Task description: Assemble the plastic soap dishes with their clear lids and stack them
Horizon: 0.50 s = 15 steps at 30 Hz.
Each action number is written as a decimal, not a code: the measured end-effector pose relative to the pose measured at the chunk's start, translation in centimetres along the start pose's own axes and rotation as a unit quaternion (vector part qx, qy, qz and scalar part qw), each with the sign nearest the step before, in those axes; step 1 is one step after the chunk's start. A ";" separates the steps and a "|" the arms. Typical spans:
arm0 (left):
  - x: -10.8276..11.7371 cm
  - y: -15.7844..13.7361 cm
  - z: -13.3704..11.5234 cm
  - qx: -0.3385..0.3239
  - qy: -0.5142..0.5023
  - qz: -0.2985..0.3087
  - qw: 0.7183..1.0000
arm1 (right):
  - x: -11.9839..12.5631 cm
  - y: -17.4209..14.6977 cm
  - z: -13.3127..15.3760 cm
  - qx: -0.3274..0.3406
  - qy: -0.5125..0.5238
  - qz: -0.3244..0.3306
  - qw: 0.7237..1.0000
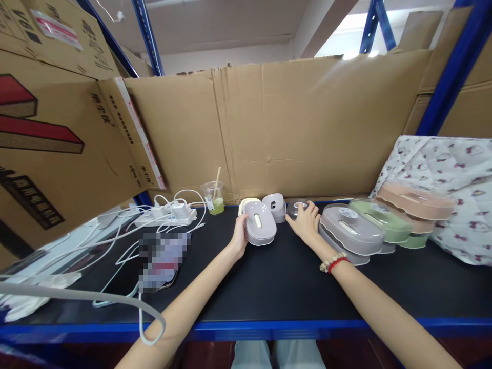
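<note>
My left hand (240, 237) is closed round the left side of a grey plastic box (265, 230), which is oval with a pale oblong piece in its middle. A cream-coloured piece (249, 203) shows behind that box. Just beyond stands a second grey plastic piece (275, 205) with a dark slot. My right hand (306, 223) has its fingers spread over a clear plastic lid (298, 207) with a round label; whether they touch it is hard to tell. Right of this hand lie stacked grey boxes with clear lids (351, 230).
Green lidded boxes (380, 220) and pink ones (417, 200) are piled at the right, against a patterned white cloth (461, 205). On the left are a power strip (169, 218), loose white cables, a blurred-out phone (163, 261) and a cup of green drink (216, 200). Cardboard (307, 128) walls the back.
</note>
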State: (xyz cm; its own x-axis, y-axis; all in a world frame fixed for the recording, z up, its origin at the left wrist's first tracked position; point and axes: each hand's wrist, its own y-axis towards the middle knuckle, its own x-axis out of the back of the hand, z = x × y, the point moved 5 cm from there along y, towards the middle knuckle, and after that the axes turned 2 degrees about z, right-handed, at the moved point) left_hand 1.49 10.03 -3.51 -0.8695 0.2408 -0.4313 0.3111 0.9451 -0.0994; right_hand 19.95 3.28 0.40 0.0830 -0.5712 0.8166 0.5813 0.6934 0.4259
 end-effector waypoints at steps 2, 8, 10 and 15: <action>0.1 0.1 0.3 0.032 -0.029 -0.002 0.999 | -0.1 0.0 -0.2 -0.020 0.004 0.015 1.000; -0.2 -0.5 0.1 0.064 -0.068 -0.021 0.995 | -0.6 0.7 -0.7 -0.010 0.078 -0.017 0.997; -0.2 -0.5 0.0 0.054 -0.064 -0.016 0.996 | -0.2 0.8 -0.8 0.008 0.121 -0.062 0.991; -1.0 -0.8 -0.6 0.009 -0.067 0.010 0.998 | 0.9 -0.1 1.3 0.190 0.285 -0.102 0.934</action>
State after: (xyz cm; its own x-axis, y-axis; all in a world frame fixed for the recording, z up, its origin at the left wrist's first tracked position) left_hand 1.90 9.13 -2.44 -0.8042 0.2271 -0.5493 0.3356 0.9362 -0.1042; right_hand 18.93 3.26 1.53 0.4824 -0.7741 0.4100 0.3125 0.5894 0.7450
